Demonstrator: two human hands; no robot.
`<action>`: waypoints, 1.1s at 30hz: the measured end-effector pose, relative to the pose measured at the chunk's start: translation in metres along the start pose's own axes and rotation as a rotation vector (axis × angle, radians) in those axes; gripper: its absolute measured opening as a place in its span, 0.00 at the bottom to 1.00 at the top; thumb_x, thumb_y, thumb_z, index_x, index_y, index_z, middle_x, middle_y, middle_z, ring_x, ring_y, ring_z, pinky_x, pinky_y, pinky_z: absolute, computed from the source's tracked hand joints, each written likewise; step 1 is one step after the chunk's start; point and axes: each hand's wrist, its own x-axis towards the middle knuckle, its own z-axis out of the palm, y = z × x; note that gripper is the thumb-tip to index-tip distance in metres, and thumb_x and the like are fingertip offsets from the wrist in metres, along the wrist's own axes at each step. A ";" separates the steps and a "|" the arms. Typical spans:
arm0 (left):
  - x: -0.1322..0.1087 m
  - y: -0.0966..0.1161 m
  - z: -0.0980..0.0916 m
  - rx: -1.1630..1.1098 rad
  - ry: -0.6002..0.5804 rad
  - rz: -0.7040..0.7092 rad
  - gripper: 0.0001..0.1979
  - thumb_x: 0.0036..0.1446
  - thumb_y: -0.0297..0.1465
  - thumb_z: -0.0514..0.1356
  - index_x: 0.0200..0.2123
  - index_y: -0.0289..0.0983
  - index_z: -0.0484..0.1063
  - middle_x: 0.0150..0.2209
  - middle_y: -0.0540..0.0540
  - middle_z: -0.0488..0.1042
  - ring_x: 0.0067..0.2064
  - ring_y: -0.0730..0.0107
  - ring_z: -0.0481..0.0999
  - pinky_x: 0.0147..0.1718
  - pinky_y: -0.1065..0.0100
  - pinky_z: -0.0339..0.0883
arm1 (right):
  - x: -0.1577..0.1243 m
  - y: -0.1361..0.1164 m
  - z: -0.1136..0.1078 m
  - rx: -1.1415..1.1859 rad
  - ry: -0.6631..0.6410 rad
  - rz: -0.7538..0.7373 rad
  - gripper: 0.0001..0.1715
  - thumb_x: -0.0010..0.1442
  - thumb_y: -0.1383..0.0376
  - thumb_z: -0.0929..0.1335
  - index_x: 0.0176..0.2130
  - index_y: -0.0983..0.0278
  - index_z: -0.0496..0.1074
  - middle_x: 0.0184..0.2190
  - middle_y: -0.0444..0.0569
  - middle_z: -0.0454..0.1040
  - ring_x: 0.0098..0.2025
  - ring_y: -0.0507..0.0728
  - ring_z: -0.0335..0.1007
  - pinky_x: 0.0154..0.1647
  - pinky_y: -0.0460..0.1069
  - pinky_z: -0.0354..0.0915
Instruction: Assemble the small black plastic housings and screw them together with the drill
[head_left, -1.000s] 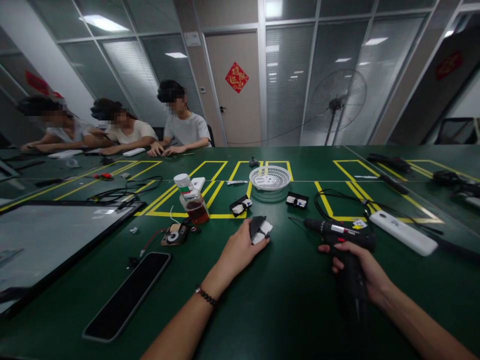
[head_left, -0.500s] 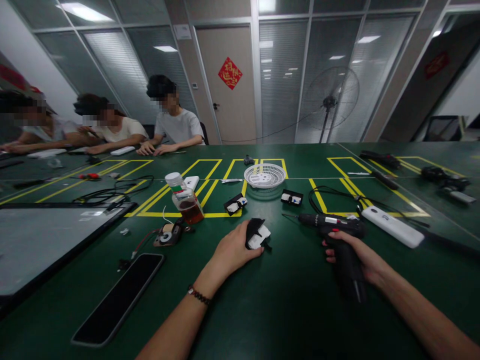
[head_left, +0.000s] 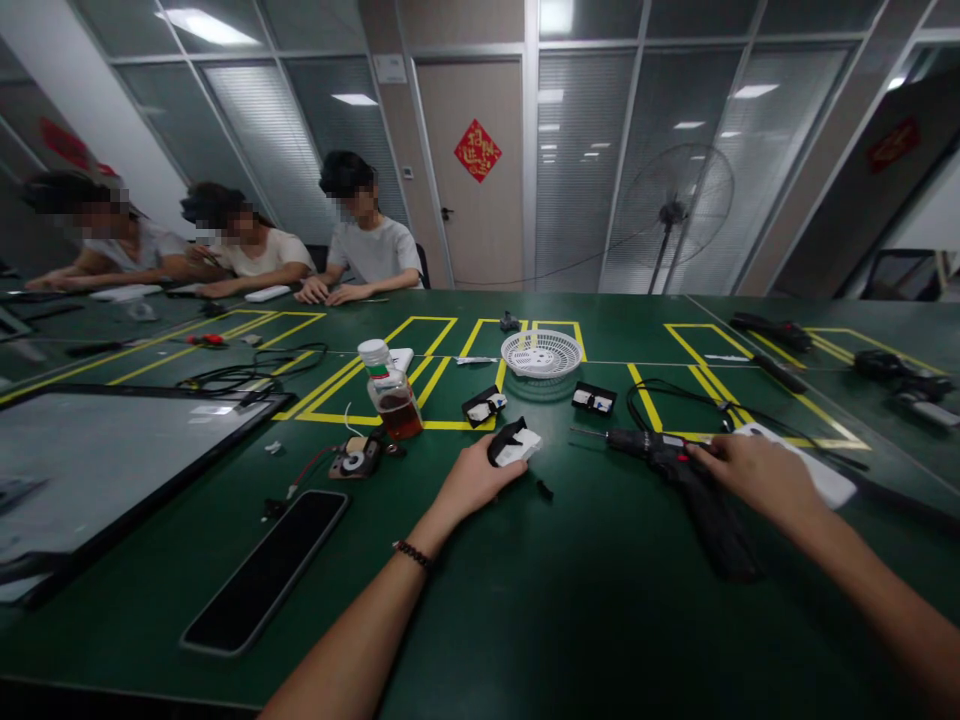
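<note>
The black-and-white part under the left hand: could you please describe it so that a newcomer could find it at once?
On the green table, find the white round basket; the black-and-white part lies nearer the camera than it. Unlike the two similar parts near the basket, it is gripped by the left hand.

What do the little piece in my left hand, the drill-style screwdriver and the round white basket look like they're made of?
The small piece looks like matte moulded plastic, part black and part white. The screwdriver seems to have a dark matte plastic housing, and its thin bit is likely metal. The basket is probably white plastic, going by its slotted, moulded wall.
</note>
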 end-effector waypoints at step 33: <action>-0.011 0.008 0.016 -0.378 -0.119 0.141 0.33 0.45 0.36 0.69 0.55 0.38 0.66 0.47 0.40 0.73 0.43 0.59 0.75 0.41 0.60 0.72 | 0.018 -0.187 0.079 1.441 -0.365 -0.261 0.25 0.49 0.57 0.75 0.44 0.63 0.69 0.26 0.43 0.72 0.26 0.53 0.69 0.27 0.49 0.69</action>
